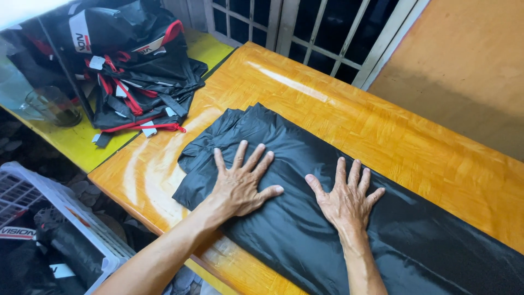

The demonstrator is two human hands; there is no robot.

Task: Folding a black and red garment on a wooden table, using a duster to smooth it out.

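Both forearms in close: left hand (240,183) and right hand (345,199), fingers splayed, flat on black garment (284,218) across wooden table (382,131). Thin, limp, slippery-looking; best pinched at edges beyond fingertips.

Glossy wooden table (382,131), sheeny black cloth (305,229)

— What does the person wear on the arms?
— Nothing that shows: both forearms are bare up to the frame edge, no sleeves or cuffs.
— Anything on the hands?
— The left hand (240,183) and right hand (345,199) are bare too: no gloves, rings, watch or bands. Veins and knuckles stand out; nails are short.
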